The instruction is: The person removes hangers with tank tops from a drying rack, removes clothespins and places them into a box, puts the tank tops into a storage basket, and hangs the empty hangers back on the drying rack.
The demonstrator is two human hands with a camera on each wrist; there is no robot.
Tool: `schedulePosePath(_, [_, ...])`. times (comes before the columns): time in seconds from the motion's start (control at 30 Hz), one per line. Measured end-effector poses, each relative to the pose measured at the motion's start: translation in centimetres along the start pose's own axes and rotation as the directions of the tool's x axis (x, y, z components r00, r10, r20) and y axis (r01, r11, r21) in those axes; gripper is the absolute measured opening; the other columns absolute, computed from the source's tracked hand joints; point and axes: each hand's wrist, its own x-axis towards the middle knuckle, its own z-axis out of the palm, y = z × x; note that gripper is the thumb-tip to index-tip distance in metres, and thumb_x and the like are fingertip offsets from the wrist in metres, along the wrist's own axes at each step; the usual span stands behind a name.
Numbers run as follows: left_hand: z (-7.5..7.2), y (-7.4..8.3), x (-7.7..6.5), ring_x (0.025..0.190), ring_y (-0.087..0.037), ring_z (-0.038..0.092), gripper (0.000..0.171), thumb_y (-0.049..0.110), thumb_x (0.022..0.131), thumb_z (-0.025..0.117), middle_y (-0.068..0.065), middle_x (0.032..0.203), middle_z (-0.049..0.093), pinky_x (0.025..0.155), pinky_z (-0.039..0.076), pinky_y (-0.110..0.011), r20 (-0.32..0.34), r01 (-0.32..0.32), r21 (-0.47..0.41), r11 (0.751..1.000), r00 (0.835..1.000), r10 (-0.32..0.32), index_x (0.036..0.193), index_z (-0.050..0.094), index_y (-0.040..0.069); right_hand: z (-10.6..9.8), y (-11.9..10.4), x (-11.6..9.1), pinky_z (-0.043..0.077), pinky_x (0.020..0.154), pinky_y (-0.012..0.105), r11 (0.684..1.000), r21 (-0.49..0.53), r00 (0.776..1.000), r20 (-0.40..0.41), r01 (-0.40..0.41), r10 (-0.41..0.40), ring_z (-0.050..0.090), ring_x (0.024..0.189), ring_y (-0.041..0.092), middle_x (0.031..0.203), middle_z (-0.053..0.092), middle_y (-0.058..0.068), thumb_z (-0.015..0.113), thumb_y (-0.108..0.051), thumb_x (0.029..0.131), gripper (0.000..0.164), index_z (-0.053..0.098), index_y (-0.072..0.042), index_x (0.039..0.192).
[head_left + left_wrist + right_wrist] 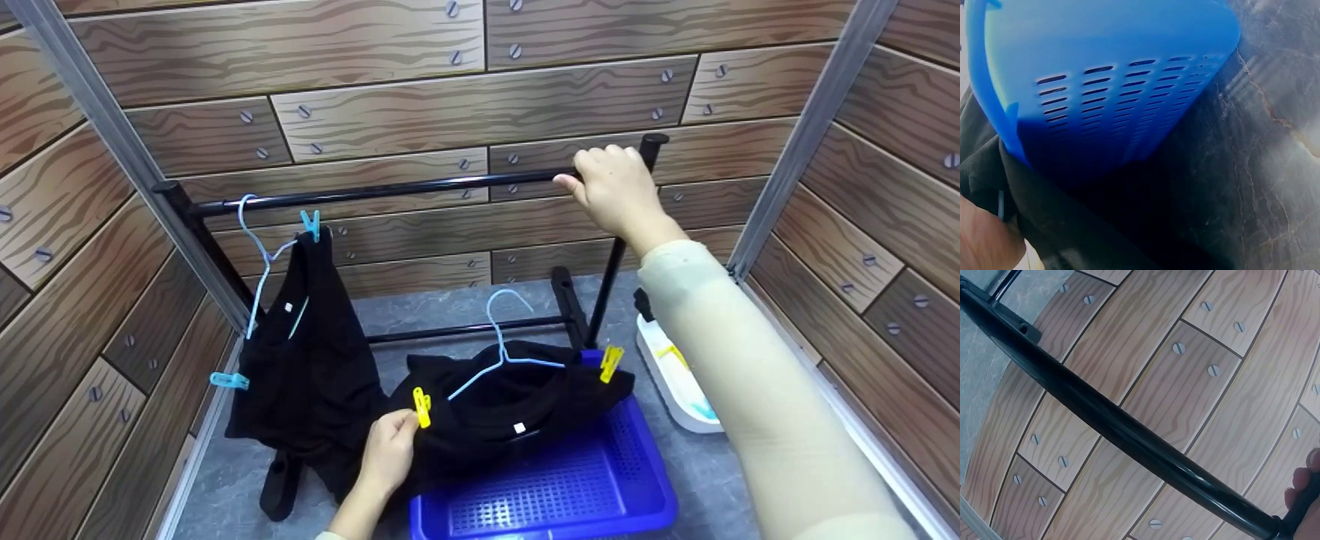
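My right hand [616, 187] grips the black rail [420, 186] of a clothes rack near its right end; in the right wrist view, fingers [1300, 478] curl round the bar. With my left hand [388, 450] I pinch the left shoulder edge of a black top [480, 427], right beside a yellow clothespin [422, 407]. That top lies partly over a blue basket [660, 495], its light-blue hanger [500, 330] hook up and off the rail. Another yellow clothespin [611, 364] clips its right shoulder. Black fabric [1067, 219] crosses the left wrist view.
Another black garment [315, 345] hangs at the rail's left end on a blue hanger [259, 255], with blue clothespins [229, 380]. A white tray [675, 382] with small yellow and blue items stands right of the basket. Wood-patterned walls [390, 112] enclose the rack.
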Motion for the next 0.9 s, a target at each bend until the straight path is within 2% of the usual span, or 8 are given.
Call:
schedulePosePath(0.27, [0.0,-0.4,0.0,0.047,-0.006,0.027,0.034,0.013,0.085,0.051,0.01,0.051,0.029,0.046,0.027,-0.021,0.04,0.107,0.08,0.991,0.993,-0.11,0.052,0.042,0.015,0.0,0.0,-0.1,0.033,0.067,0.048,1.0,0.003,1.0,-0.007,0.002,-0.002,0.047,0.073,0.034,0.075,0.051,0.01,0.034,-0.058,0.091,0.052,0.047,-0.009,0.079])
schedulePosePath(0.4, [0.2,-0.6,0.0,0.048,-0.008,0.028,0.034,0.014,0.086,0.051,0.009,0.052,0.028,0.047,0.027,-0.023,0.031,0.114,0.13,0.985,0.992,-0.119,0.054,0.042,0.015,0.0,0.0,-0.1,0.033,0.067,0.048,1.0,0.005,1.0,-0.004,0.008,-0.008,0.047,0.072,0.034,0.075,0.051,0.01,0.032,-0.059,0.091,0.053,0.047,-0.009,0.08])
schedulePosePath(0.57, [0.7,-0.8,-0.2,0.047,-0.009,0.026,0.035,0.017,0.088,0.052,0.009,0.051,0.025,0.046,0.027,-0.025,-0.002,0.087,0.25,0.964,0.996,-0.089,0.055,0.039,0.019,-0.1,0.0,0.0,0.033,0.068,0.048,1.0,0.007,1.0,0.01,0.005,-0.005,0.046,0.073,0.033,0.076,0.05,0.009,0.024,-0.063,0.09,0.06,0.047,-0.009,0.08])
schedulePosePath(0.73, [1.1,-0.9,-0.2,0.045,-0.01,0.022,0.037,0.018,0.088,0.053,0.009,0.05,0.025,0.043,0.025,-0.025,-0.001,0.049,0.318,0.947,0.999,-0.051,0.055,0.037,0.019,-0.1,0.0,-0.1,0.033,0.068,0.047,1.0,0.006,1.0,0.002,0.009,-0.009,0.047,0.073,0.033,0.076,0.05,0.009,0.023,-0.065,0.089,0.061,0.047,-0.009,0.081])
schedulePosePath(0.9, [1.4,-0.9,-0.4,0.045,-0.013,0.029,0.037,0.018,0.087,0.055,0.008,0.049,0.028,0.042,0.027,-0.026,-0.013,-0.056,0.419,0.906,0.998,0.068,0.055,0.036,0.021,0.0,0.1,-0.1,0.033,0.067,0.047,1.0,0.005,1.0,-0.016,0.016,-0.016,0.047,0.073,0.034,0.075,0.05,0.01,0.03,-0.06,0.091,0.056,0.047,-0.008,0.08])
